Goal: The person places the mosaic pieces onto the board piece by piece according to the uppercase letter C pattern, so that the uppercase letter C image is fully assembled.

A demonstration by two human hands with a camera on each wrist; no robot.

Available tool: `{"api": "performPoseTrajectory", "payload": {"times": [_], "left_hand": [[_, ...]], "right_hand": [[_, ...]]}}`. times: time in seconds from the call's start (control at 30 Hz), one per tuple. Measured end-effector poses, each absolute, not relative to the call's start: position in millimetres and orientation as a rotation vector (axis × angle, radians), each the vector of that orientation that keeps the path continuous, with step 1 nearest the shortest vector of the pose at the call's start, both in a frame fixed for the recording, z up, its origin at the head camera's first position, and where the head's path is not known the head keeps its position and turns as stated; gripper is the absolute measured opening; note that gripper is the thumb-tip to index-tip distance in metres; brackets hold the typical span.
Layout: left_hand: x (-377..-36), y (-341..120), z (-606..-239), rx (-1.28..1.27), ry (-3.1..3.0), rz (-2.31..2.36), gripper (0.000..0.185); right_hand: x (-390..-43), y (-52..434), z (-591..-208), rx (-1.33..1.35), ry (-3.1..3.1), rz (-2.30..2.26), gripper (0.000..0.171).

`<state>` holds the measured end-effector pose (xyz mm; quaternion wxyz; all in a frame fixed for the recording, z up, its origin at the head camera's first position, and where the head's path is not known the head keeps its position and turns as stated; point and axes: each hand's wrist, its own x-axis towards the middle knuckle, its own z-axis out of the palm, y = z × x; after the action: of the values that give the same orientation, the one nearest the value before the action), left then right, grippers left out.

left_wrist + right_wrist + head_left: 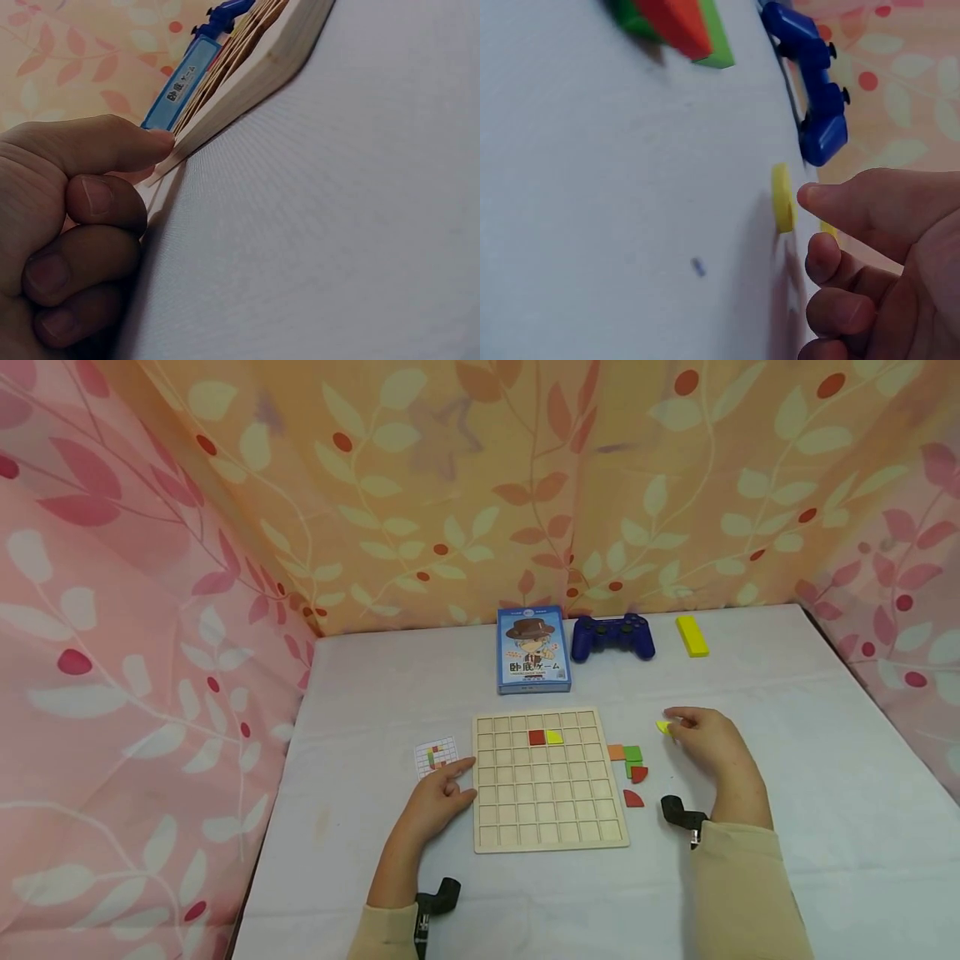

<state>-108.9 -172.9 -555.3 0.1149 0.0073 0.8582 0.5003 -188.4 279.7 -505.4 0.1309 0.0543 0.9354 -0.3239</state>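
Yellow piece (663, 726), right of centre, touched by my right hand's (712, 747) thumb; left hand (438, 797), fingers curled, steadies the board (550, 827). Next, I judge: grip it, lift, seat beside the yellow square (554, 737).

Your left hand (67, 225) lay on the white cloth (337, 225), index fingertip (154, 141) touching the wooden board (255, 71) at its edge, other fingers curled under w/ nothing held. Behind the board: blue card box (182, 84), then a blue controller (225, 15), partly hidden.
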Motion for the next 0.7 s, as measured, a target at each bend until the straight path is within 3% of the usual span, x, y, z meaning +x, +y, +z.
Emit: {"api": "performPoseTrajectory", "payload": {"times": [0.7], "left_hand": [[-107, -172, -553, 0.041, 2.502, 1.504, 0.05]], "right_hand": [[-179, 276, -519, 0.169, 2.856, -0.923, 0.038]]}}
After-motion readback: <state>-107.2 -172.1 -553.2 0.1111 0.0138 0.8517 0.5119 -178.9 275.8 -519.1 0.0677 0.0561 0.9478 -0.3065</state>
